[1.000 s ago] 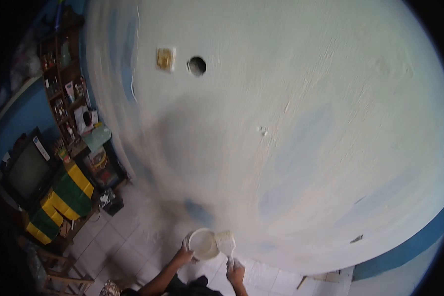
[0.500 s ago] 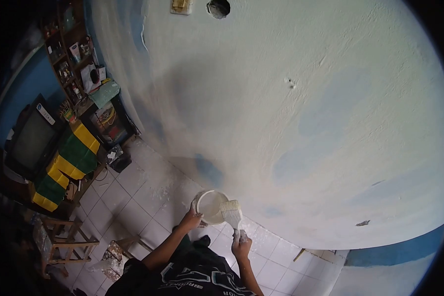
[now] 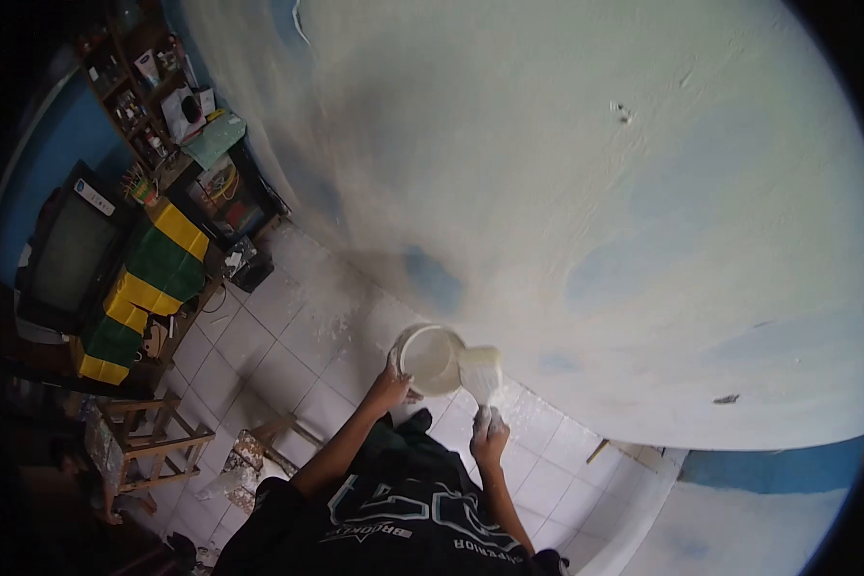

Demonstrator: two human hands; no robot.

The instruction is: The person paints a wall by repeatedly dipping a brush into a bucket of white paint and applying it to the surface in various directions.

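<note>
My left hand [image 3: 392, 384] is closed around the side of a round white bucket [image 3: 405, 338], tilted so that its pale inside shows. In my right hand [image 3: 490, 437] is the handle of a wide paintbrush [image 3: 480, 372], its bristles coated with whitish paint. The brush head overlaps the bucket's right rim in this view. Both are held in front of my body, close to the large wall [image 3: 509, 192], which carries a patchy whitish coat with blue showing through.
At left, a television [image 3: 72, 250] stands by a green and yellow cloth [image 3: 163, 254] and a shelf [image 3: 130, 96]. A wooden stool frame [image 3: 154, 446] and a paint-spattered stool [image 3: 245, 475] stand on the white tiled floor [image 3: 288, 341], splashed with paint near the wall.
The view has shifted, so bucket and hands appear higher and farther right. The brush has moved from over the bucket's opening to its right rim.
</note>
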